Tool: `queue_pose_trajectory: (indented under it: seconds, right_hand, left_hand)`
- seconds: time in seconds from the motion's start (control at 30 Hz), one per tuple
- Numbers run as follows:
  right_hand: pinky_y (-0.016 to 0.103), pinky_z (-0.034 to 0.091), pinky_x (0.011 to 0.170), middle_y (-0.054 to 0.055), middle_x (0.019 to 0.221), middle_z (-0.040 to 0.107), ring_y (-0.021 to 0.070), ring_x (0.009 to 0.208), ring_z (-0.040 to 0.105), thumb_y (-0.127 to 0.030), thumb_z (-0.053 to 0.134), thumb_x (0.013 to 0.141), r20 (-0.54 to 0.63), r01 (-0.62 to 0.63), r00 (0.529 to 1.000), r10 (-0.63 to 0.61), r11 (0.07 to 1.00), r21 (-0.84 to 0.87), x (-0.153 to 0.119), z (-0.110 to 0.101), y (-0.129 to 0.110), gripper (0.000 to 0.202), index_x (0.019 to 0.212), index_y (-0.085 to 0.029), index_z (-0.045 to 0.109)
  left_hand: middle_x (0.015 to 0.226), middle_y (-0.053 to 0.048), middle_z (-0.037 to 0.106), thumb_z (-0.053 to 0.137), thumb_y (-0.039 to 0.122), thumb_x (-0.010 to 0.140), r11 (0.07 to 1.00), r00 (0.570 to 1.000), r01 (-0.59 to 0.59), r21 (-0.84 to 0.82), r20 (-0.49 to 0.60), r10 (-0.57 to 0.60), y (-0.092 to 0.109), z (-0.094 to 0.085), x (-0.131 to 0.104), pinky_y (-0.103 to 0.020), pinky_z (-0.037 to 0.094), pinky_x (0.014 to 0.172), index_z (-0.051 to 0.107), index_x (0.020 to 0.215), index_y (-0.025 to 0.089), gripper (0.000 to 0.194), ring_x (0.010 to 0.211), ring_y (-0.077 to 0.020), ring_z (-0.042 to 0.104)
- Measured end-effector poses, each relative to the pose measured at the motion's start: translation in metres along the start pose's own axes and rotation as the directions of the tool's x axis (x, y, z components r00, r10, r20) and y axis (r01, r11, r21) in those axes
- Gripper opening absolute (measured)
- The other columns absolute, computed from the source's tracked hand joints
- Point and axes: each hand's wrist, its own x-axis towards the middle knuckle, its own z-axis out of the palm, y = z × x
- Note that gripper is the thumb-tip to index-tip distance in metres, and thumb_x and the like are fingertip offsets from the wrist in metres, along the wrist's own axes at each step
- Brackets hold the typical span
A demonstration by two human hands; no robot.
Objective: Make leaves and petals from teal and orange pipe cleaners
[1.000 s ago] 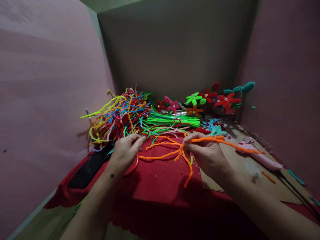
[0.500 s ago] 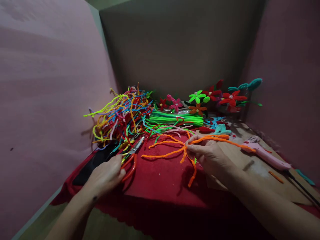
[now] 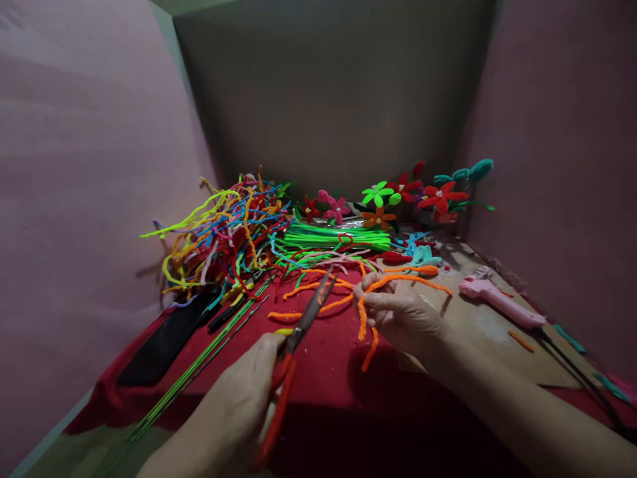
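Note:
My left hand (image 3: 243, 395) is closed around a pair of scissors (image 3: 309, 313) with red-orange handles. Their blades point up and away, passing over some orange strands. In my right hand (image 3: 405, 311), thumb and fingers pinch a bunch of orange pipe cleaners (image 3: 362, 318). Several of its fuzzy ends fan out to the left and hang down, and one longer strand curves off to the right. Whether the blades touch any strand, I cannot tell.
A tangled heap of coloured pipe cleaners (image 3: 219, 239) lies at the left, behind a black phone (image 3: 159, 352) and thin green sticks (image 3: 199, 362). A green bundle (image 3: 338, 236) and pipe-cleaner flowers (image 3: 378, 194) stand behind. A pink glue gun (image 3: 502, 302) rests on cardboard (image 3: 472, 352).
My left hand has brought the scissors rightward and nearer, with the blades now over the orange strands. The green sticks have come into sight. My right hand keeps its pinch; the view has turned slightly right.

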Motion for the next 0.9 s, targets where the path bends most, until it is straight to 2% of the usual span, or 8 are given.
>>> queue_pose_trajectory:
  seconds: [0.13,0.3,0.4,0.63,0.8,0.9]
  right_hand:
    - [0.022,0.041,0.053,-0.001,0.069,0.059,0.0086,0.057,0.053,-0.011,0.069,0.062,0.029,-0.016,0.999,0.015,0.999,0.05,0.0,-0.001,0.001,0.019,0.076,-0.016,0.058]
    - [0.019,0.041,0.056,-0.003,0.066,0.058,0.0067,0.058,0.054,-0.006,0.068,0.061,0.048,-0.005,0.999,0.0,0.995,0.104,0.001,0.001,0.003,0.021,0.075,-0.016,0.056]
    - [0.018,0.04,0.056,-0.004,0.064,0.055,0.0053,0.056,0.052,-0.004,0.067,0.059,0.038,-0.016,0.999,0.011,0.991,0.133,0.0,0.003,0.003,0.022,0.072,-0.015,0.053]
    - [0.016,0.04,0.055,-0.005,0.061,0.051,0.0049,0.056,0.048,-0.003,0.068,0.057,-0.025,-0.065,0.997,0.07,0.985,0.163,-0.001,0.006,0.003,0.025,0.069,-0.016,0.05]
    - [0.012,0.035,0.046,-0.006,0.055,0.048,0.0017,0.047,0.042,-0.003,0.068,0.055,0.01,-0.087,0.996,0.087,0.978,0.189,0.0,0.005,0.004,0.025,0.069,-0.014,0.051]
    - [0.013,0.035,0.045,-0.006,0.055,0.049,0.0019,0.046,0.042,-0.002,0.068,0.054,0.015,-0.083,0.997,0.082,0.981,0.174,0.0,0.004,0.005,0.023,0.069,-0.013,0.053]
  left_hand:
    - [0.083,-0.006,0.058,0.04,0.019,0.078,0.996,0.99,-0.084,0.041,0.117,0.079,0.012,0.01,0.009,-0.028,0.045,0.064,0.05,0.098,0.018,0.023,0.07,-0.0164,0.052]
    - [0.088,-0.009,0.054,0.038,0.015,0.078,0.98,0.985,-0.11,0.164,0.15,0.085,0.005,0.027,0.011,-0.034,0.042,0.068,0.049,0.094,0.017,0.019,0.074,-0.0189,0.049]
    - [0.09,-0.009,0.053,0.038,0.012,0.077,0.971,0.983,-0.113,0.21,0.168,0.078,0.0,0.034,0.01,-0.037,0.041,0.069,0.046,0.098,0.017,0.023,0.076,-0.0202,0.047]
    - [0.09,-0.01,0.054,0.037,0.002,0.071,0.927,0.984,-0.17,0.335,0.104,0.143,0.0,0.04,0.014,-0.037,0.041,0.068,0.042,0.104,0.013,0.035,0.075,-0.0207,0.048]
    - [0.09,-0.013,0.058,0.04,0.001,0.067,0.825,0.958,-0.272,0.496,0.055,0.283,-0.005,0.043,0.019,-0.037,0.043,0.067,0.042,0.106,0.008,0.04,0.074,-0.0227,0.051]
    - [0.082,-0.01,0.059,0.039,0.0,0.069,0.77,0.941,-0.295,0.566,0.03,0.338,-0.009,0.044,0.02,-0.035,0.044,0.065,0.042,0.105,0.008,0.037,0.068,-0.021,0.052]
